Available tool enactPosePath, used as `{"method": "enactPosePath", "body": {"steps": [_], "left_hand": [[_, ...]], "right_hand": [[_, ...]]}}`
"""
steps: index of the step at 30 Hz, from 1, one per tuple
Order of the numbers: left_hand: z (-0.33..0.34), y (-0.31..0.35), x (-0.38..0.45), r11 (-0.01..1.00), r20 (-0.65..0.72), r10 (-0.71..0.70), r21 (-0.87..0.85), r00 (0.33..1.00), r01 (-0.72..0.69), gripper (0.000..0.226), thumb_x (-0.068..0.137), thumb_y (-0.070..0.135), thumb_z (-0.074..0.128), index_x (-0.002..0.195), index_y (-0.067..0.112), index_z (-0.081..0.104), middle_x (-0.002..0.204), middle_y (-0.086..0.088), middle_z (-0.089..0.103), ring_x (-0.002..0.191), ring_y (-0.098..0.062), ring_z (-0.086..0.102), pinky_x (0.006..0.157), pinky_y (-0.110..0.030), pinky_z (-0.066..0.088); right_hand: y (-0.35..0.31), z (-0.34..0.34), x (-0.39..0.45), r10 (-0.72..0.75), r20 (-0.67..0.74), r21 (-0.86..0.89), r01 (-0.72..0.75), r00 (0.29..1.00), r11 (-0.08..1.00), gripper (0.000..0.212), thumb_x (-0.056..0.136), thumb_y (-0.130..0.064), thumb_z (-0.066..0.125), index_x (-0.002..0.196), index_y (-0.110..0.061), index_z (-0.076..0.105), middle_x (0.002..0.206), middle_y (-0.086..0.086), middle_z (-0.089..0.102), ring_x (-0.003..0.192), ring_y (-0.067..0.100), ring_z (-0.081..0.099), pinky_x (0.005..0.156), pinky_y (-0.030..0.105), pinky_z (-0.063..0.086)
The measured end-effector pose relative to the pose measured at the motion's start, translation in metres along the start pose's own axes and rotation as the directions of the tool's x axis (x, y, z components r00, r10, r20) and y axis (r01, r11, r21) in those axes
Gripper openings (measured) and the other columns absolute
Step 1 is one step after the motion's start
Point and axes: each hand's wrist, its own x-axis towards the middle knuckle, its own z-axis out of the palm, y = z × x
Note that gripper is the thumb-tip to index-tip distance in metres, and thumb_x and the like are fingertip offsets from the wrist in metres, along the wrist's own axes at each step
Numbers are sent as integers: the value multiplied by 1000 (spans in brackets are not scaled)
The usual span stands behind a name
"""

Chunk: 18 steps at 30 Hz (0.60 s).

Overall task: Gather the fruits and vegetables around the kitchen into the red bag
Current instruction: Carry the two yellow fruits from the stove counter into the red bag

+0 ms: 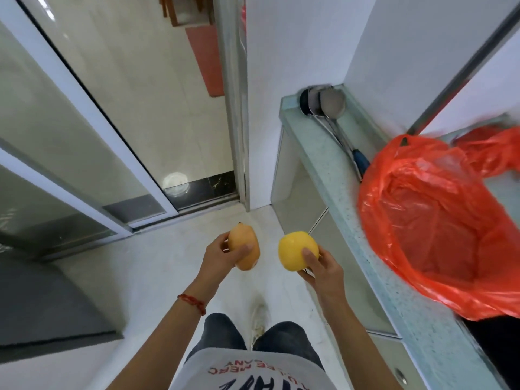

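Observation:
My left hand grips an orange-yellow mango held out over the floor. Beside it, my right hand holds a round yellow fruit from below and behind. Both fruits hang in front of me, left of the counter. The red plastic bag sits open on the pale blue-green countertop to my right, its mouth facing up and toward me. I see nothing inside the bag but its crumpled red lining.
Ladles and a blue-handled utensil lie at the counter's far end against the wall. A sliding glass door stands ahead on the left. A grey mat lies on the floor at left. Cabinet fronts run under the counter.

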Motion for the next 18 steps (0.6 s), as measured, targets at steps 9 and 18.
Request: {"method": "enactPosePath", "body": {"steps": [9,18], "left_hand": [[57,44,47,980,300,44,174,953,-100,55,77,19,71,127,11,48,114,-6,55,98,-22,54,75,-33,48],[108,79,69,912,619,6,319,785,-258,51,77,24,72,122,10,52,109,-6,58,95,-21,58,77,-32,50]], "right_hand": [[-18,-27,0,-22,-248,176,68,969,982,23,82,-19,66,104,-22,61,108,3,62,100,22,62,75,35,55],[-12,-38,-35,53,-598,361,209,800,909,26,84,-16,64,109,-18,57,106,6,61,97,23,61,72,32,55]]}}
